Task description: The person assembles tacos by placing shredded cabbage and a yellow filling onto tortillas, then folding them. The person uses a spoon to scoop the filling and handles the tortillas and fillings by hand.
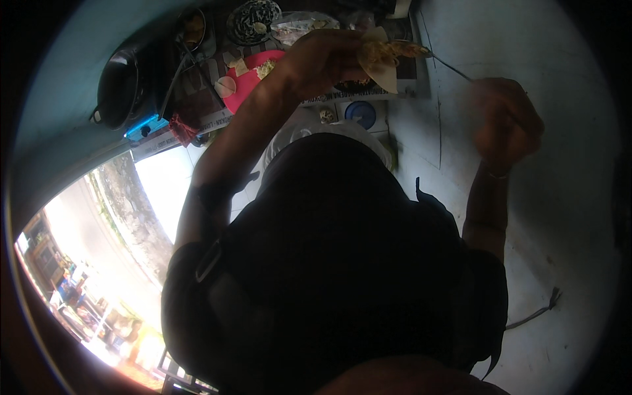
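Note:
My left hand [324,64] is raised over the far side of the work surface, its fingers closed on a thin pale dough wrapper [387,78]. Shredded, light-brown filling [376,55] lies on that wrapper. Off to the right, my right hand [508,122] is closed round the end of a long thin metal utensil [451,68], slightly blurred. The utensil reaches left to the filling, where a brownish clump covers its tip, so its kind is hidden. Below my left hand lies a pink board or plate [238,94] bearing pale wrapper pieces and some shredded food.
A black wok [122,85] stands at the left by a blue-lit stove edge [145,126]. A red cloth [182,129] hangs near it. Farther back are a dark speckled pan [253,21] and a clear plastic bag [304,26]. A round blue lid [360,114] sits below the table edge; a pale wall rises right.

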### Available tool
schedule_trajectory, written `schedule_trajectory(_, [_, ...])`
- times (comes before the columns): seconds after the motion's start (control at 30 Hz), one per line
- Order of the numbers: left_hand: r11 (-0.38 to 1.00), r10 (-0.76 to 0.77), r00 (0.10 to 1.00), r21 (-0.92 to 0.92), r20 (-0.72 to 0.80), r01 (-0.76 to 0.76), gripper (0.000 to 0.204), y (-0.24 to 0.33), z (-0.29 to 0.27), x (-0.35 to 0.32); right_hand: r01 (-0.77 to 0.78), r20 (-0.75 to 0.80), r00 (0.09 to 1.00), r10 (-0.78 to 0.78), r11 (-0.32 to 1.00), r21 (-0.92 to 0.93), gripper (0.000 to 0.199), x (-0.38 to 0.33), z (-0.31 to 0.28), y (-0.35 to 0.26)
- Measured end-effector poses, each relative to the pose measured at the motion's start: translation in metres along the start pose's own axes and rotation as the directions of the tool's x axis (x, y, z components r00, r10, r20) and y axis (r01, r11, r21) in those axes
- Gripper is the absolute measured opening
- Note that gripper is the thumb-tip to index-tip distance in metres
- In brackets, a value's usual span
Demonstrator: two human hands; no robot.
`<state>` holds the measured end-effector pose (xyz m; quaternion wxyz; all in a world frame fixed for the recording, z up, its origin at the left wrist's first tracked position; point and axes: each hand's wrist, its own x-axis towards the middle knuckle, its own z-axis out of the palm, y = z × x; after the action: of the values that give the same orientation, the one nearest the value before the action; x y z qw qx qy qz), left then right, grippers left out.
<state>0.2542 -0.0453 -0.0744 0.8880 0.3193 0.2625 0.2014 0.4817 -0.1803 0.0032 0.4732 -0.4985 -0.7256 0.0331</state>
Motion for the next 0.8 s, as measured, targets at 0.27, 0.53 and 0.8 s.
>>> schedule_trajectory(0.27, [1.000, -0.014, 1.000, -0.003, -0.018, 0.014, 0.034, 0.001, 0.001, 0.001, -0.323, -0.191, 0.936, 0.295, 0.936, -0.140, 0.018, 0.002, 0.005, -0.010])
schedule_trajectory(0.53, [1.000, 0.008, 1.000, -0.008, -0.024, -0.008, 0.033, 0.002, 0.006, -0.001, -0.396, -0.284, 0.863, 0.417, 0.909, 0.128, 0.025, 0.002, 0.015, 0.002])
schedule_trajectory(0.8, [1.000, 0.006, 0.999, 0.003, 0.033, -0.006, 0.039, -0.002, -0.010, 0.006, -0.342, -0.250, 0.924, 0.290, 0.918, -0.201, 0.018, -0.004, 0.004, 0.027])
